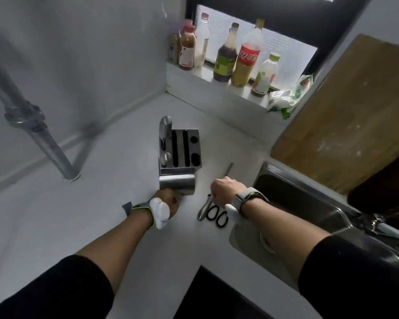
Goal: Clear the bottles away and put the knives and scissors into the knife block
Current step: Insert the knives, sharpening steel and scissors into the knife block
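knife block (180, 155): brushed metal, dull sheen, with dark slots on top
handles in the block (165, 127): smooth polished metal
cleaver (177, 185), just before the block: satin steel blade, matt grey
knife (204, 209), right of the block: smooth metal handle
scissors (217, 218), beside that knife: glossy black plastic loops
counter (101, 203) under the block: smooth, matt white
sink (309, 203), right of the block: shiny stainless steel
cutting board (346, 116), beyond the sink: rough, worn wood
bottles (245, 63), behind the block: clear glossy plastic, paper labels

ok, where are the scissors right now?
The scissors lie on the white counter, lower centre-right of the head view, just under the right hand, between the knife block and the sink.
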The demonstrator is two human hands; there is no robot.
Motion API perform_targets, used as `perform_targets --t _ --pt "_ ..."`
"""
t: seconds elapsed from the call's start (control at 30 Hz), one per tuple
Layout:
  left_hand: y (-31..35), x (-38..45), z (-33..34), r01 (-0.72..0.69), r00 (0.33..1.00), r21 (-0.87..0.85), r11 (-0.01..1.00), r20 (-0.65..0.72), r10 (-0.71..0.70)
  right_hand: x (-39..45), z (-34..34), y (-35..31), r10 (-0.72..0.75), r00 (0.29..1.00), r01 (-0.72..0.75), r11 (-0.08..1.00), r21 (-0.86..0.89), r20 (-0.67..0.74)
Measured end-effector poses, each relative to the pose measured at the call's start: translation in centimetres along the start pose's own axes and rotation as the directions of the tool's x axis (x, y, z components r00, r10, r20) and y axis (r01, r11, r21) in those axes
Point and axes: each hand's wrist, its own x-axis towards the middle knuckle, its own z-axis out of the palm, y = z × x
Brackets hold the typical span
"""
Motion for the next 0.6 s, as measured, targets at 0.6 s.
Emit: perform_targets --t 0.6 --pt "-1.0 3.8 2.7 0.100 0.992 0.046 0.994 0.079 -0.103 6.4 4.9 0.6 -0.411 0.882 0.466 0.830 -0.306 0.228"
